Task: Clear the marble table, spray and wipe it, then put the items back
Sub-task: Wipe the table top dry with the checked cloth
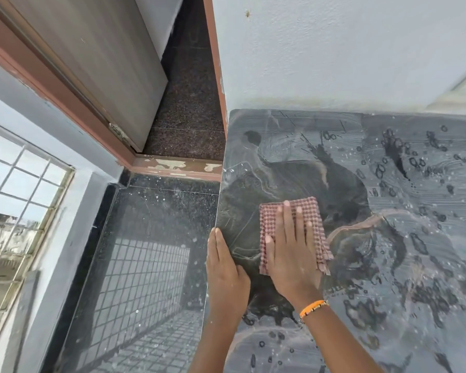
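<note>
The dark marble table (388,265) fills the right half of the view, wet with droplets and wipe streaks. A red-and-white checked cloth (310,211) lies flat on the table near its left edge. My right hand (291,254) presses flat on the cloth, fingers spread, an orange band on the wrist. My left hand (223,273) rests along the table's left edge, fingers together and holding nothing. No items stand on the visible part of the table.
A white wall (334,49) runs behind the table. To the left lie a glossy black granite floor (151,251), a brown door frame (65,103) with an open grey door (105,49), and a barred window (19,197).
</note>
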Available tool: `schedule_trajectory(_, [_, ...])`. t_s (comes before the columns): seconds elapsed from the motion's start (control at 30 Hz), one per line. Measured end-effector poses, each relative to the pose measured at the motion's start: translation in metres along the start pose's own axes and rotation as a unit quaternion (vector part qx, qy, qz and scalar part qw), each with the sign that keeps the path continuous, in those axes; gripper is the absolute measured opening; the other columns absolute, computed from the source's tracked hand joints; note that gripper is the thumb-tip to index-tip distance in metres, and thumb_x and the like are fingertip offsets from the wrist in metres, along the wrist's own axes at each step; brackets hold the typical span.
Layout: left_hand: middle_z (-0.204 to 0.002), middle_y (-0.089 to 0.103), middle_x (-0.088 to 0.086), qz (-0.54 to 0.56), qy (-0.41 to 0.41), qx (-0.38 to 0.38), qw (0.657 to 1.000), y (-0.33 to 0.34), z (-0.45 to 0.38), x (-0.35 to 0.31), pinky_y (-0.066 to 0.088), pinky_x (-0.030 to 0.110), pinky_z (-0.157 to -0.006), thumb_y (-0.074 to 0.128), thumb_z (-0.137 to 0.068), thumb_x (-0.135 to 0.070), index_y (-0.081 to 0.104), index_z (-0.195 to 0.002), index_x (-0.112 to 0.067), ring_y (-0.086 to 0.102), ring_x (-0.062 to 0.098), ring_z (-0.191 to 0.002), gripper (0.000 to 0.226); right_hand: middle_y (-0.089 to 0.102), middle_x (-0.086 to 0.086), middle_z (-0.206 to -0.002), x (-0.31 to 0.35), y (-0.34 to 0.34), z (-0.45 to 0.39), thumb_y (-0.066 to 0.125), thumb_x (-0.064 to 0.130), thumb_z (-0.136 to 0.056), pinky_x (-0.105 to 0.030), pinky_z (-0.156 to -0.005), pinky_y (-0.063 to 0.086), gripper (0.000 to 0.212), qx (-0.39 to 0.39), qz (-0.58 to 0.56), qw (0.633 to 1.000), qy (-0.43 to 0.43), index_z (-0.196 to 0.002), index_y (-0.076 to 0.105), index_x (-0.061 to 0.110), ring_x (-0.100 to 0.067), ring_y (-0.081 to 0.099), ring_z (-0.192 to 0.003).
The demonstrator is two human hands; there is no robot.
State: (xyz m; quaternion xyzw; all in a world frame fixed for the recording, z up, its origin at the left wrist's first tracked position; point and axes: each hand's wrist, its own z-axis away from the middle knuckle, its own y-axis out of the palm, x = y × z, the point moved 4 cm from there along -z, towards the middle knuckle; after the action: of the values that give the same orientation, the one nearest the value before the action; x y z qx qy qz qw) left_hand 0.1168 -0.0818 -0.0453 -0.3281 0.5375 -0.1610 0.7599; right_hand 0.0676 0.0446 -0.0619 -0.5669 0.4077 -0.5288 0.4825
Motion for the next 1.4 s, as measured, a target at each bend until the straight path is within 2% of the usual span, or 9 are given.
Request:
schedule_trajectory(0.1, [-0.157,0.008,0.003,0.014,-0.007,0.006,1.0,-0.002,-0.002,0.004,0.007,0.023,-0.116,0.034,-0.084,0.013,0.007,-0.148,-0.01,0.005,0.013,-0.144,0.073,0.021,-0.005,-0.156,0.051,0.011,-0.036,0.026,0.033,-0.096,-0.046,-0.115,0.013,0.054,0.053,-0.001,0.983,-0.177,-0.148,0.019,0.023,-0.031,0.023,-0.142])
schedule_trajectory(0.2, [-0.156,0.008,0.001,-0.017,0.006,-0.001,1.0,-0.002,-0.006,0.0,0.007,0.028,-0.118,0.039,-0.084,0.009,0.008,-0.147,-0.009,-0.001,0.011,-0.144,0.073,0.023,-0.001,-0.156,0.073,0.012,-0.092,0.025,0.032,-0.095,-0.045,-0.116,0.01,0.05,0.084,0.006,0.969,-0.233,-0.145,0.026,0.032,-0.029,0.021,-0.142])
schedule_trajectory(0.43, [-0.155,0.002,-0.002,-0.132,0.094,0.012,0.987,0.008,-0.034,-0.023,-0.005,0.027,-0.114,0.039,-0.094,-0.035,0.005,-0.148,-0.009,-0.014,0.01,-0.139,0.069,0.013,0.001,-0.159,-0.007,-0.004,-0.179,0.028,0.03,-0.098,-0.045,-0.118,0.007,0.051,0.028,-0.018,0.997,-0.074,-0.148,0.017,0.029,-0.027,0.01,-0.145])
schedule_trajectory(0.67, [-0.157,0.006,0.006,-0.157,0.107,0.027,0.981,0.015,-0.047,-0.018,-0.002,0.03,-0.113,0.048,-0.094,-0.031,0.004,-0.148,-0.007,-0.003,0.017,-0.143,0.073,0.022,-0.011,-0.155,-0.063,-0.011,-0.104,0.017,0.036,-0.092,-0.055,-0.113,0.016,0.06,-0.034,-0.042,0.988,0.143,-0.147,0.027,0.014,-0.039,0.02,-0.141])
schedule_trajectory(0.97, [-0.155,0.019,0.004,-0.13,0.068,-0.001,0.989,0.021,-0.059,-0.026,0.022,0.042,-0.116,0.053,-0.087,-0.036,0.012,-0.148,-0.01,0.012,0.021,-0.143,0.077,0.022,0.005,-0.156,0.054,0.004,-0.158,0.016,0.042,-0.09,-0.054,-0.114,0.01,0.059,0.077,0.007,0.98,-0.186,-0.147,0.022,0.027,-0.027,0.021,-0.143])
schedule_trajectory(1.17, [-0.149,-0.019,-0.007,-0.176,0.07,0.086,0.978,0.034,-0.076,-0.048,-0.001,0.034,-0.117,0.056,-0.079,-0.058,-0.011,-0.146,-0.01,-0.022,0.011,-0.135,0.107,0.007,0.008,-0.159,0.02,-0.004,-0.243,0.026,0.033,-0.098,-0.051,-0.116,0.002,0.053,0.047,-0.016,0.996,-0.079,-0.149,0.01,0.029,-0.022,0.005,-0.146])
schedule_trajectory(1.23, [-0.154,-0.005,0.003,-0.232,0.072,0.095,0.965,0.034,-0.075,-0.047,0.019,0.04,-0.115,0.054,-0.063,-0.072,-0.002,-0.146,-0.003,-0.002,0.02,-0.141,0.121,0.004,0.007,-0.159,-0.011,-0.006,-0.244,0.024,0.033,-0.099,-0.052,-0.117,0.001,0.054,0.031,-0.02,0.999,-0.014,-0.15,0.007,0.027,-0.024,0.003,-0.146])
schedule_trajectory(1.3, [-0.147,0.035,0.014,-0.275,0.084,0.09,0.954,0.039,-0.074,-0.04,0.045,0.044,-0.097,0.044,-0.05,-0.079,0.025,-0.139,0.003,0.038,0.03,-0.132,0.123,0.002,0.005,-0.16,-0.04,-0.011,-0.23,0.024,0.034,-0.099,-0.052,-0.116,0.001,0.055,0.023,-0.022,0.998,0.056,-0.15,0.006,0.024,-0.026,0.0,-0.146])
schedule_trajectory(1.4, [-0.138,0.049,0.015,-0.296,0.101,0.061,0.948,0.044,-0.075,-0.033,0.052,0.044,-0.086,0.042,-0.044,-0.082,0.022,-0.142,0.003,0.051,0.031,-0.123,0.131,0.003,0.0,-0.159,-0.056,-0.013,-0.187,0.024,0.034,-0.098,-0.053,-0.114,-0.002,0.057,0.013,-0.019,0.994,0.106,-0.15,0.005,0.019,-0.031,0.001,-0.146])
